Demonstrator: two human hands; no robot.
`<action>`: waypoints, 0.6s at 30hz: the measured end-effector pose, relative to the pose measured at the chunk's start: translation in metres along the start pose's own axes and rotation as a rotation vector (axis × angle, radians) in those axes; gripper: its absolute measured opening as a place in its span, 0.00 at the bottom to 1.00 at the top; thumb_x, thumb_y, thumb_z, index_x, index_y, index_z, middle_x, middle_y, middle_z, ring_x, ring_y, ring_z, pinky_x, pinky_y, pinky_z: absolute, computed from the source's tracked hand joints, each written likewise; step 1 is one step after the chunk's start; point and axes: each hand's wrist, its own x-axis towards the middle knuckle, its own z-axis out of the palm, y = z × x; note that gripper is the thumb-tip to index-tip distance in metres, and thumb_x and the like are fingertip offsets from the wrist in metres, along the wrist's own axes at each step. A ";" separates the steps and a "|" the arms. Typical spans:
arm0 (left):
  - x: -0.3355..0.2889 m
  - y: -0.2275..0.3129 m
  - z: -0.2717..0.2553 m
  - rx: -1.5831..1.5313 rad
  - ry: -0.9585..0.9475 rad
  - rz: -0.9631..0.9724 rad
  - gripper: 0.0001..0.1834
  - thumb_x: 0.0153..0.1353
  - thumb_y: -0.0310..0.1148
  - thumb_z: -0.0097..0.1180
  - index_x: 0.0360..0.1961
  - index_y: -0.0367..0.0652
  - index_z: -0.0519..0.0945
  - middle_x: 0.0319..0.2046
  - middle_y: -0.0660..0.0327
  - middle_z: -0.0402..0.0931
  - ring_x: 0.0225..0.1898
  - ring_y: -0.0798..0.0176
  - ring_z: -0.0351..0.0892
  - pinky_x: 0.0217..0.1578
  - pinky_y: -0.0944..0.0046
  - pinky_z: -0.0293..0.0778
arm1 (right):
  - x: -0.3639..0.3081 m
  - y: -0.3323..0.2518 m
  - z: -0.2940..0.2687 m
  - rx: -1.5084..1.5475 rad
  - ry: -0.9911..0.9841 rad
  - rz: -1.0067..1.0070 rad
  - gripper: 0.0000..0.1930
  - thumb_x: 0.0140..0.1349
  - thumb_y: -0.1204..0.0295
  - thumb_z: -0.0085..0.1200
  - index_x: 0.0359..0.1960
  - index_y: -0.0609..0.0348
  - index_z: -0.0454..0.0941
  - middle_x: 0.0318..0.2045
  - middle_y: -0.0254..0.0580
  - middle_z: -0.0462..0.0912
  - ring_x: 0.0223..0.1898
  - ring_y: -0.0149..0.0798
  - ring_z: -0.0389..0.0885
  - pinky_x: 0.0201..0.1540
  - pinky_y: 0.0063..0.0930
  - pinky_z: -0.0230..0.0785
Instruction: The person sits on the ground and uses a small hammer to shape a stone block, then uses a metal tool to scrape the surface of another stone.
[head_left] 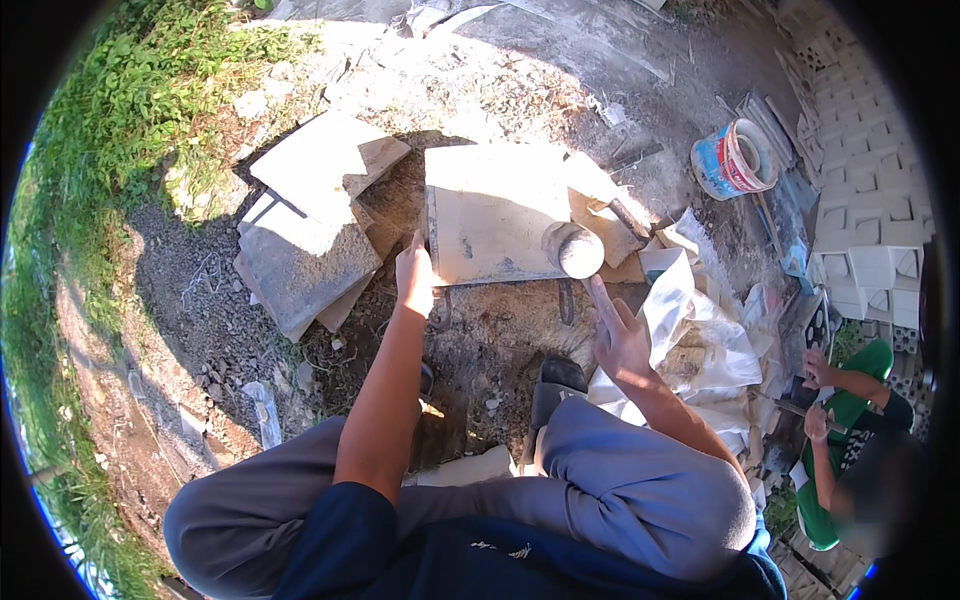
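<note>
A large, pale square tile [497,215] lies in front of me, sunlit along its far side and dusty near its front edge. My left hand [414,275] is closed around its near left edge. In my right hand [622,340] is the handle of a mallet [578,252], forefinger stretched along it. The mallet's thick cylindrical head, with a whitish round face, is over the tile's near right corner; I cannot tell whether it touches. Below the tile's front edge show two dark loops [567,302], their lower parts over bare soil.
Left of the tile lie stacked, broken slabs [310,245]. To the right are crumpled white sacks [700,340] and a blue-and-red bucket [735,160]. At the lower right, another person [860,430] holds a long tool. Patterned pale blocks [870,190] line the far right.
</note>
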 end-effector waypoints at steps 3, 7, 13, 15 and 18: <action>0.006 0.039 -0.013 0.121 -0.069 0.102 0.31 0.78 0.53 0.45 0.49 0.30 0.84 0.39 0.51 0.86 0.39 0.57 0.87 0.37 0.57 0.81 | 0.008 0.000 0.002 0.075 -0.153 0.017 0.39 0.64 0.81 0.55 0.78 0.43 0.61 0.31 0.48 0.76 0.25 0.53 0.79 0.28 0.50 0.73; 0.011 0.049 0.003 0.134 -0.050 0.357 0.31 0.80 0.53 0.41 0.54 0.33 0.81 0.45 0.54 0.85 0.43 0.59 0.85 0.45 0.56 0.80 | -0.001 0.001 0.000 0.008 -0.007 -0.021 0.40 0.64 0.81 0.55 0.78 0.43 0.60 0.30 0.49 0.76 0.26 0.53 0.78 0.28 0.49 0.73; 0.008 0.046 0.012 0.063 -0.032 0.044 0.34 0.79 0.58 0.37 0.55 0.36 0.81 0.48 0.53 0.82 0.47 0.56 0.83 0.48 0.51 0.79 | -0.008 0.015 -0.003 0.129 0.031 -0.001 0.39 0.62 0.82 0.55 0.77 0.45 0.64 0.30 0.46 0.76 0.27 0.52 0.77 0.30 0.46 0.72; 0.017 0.039 0.008 0.333 0.126 0.196 0.36 0.77 0.54 0.33 0.47 0.30 0.84 0.43 0.43 0.86 0.44 0.45 0.87 0.48 0.48 0.80 | -0.003 0.013 -0.008 0.048 -0.090 0.005 0.39 0.61 0.83 0.55 0.76 0.45 0.64 0.30 0.45 0.75 0.27 0.51 0.77 0.30 0.44 0.73; 0.027 0.034 0.014 0.267 0.172 0.149 0.37 0.77 0.54 0.33 0.47 0.28 0.83 0.43 0.40 0.86 0.45 0.41 0.87 0.50 0.47 0.78 | -0.004 0.016 -0.005 0.098 -0.025 0.052 0.38 0.63 0.83 0.54 0.77 0.45 0.64 0.30 0.45 0.75 0.29 0.50 0.79 0.32 0.44 0.75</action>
